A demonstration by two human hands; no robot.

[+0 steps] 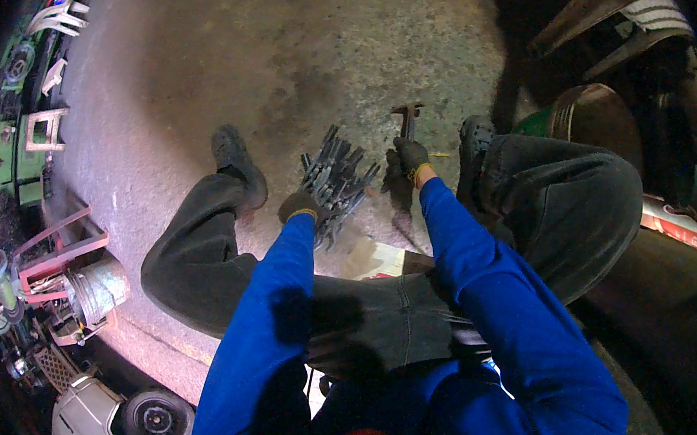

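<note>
I sit low over a concrete floor with my knees spread, in blue sleeves and dark gloves. My left hand (301, 206) rests on the near edge of a pile of dark metal rods (335, 179) lying fanned out between my feet. My right hand (411, 156) is closed around the handle of a hammer (407, 118), whose rusty head points away from me and sits near the floor. The hammer lies just right of the rod pile.
A flat cardboard piece (375, 258) lies under me. A round metal drum (588, 118) stands by my right knee, with stacked scrap behind it. Green machines (7, 152), a red-framed engine (63, 275) and a small wheel (157, 420) line the left side.
</note>
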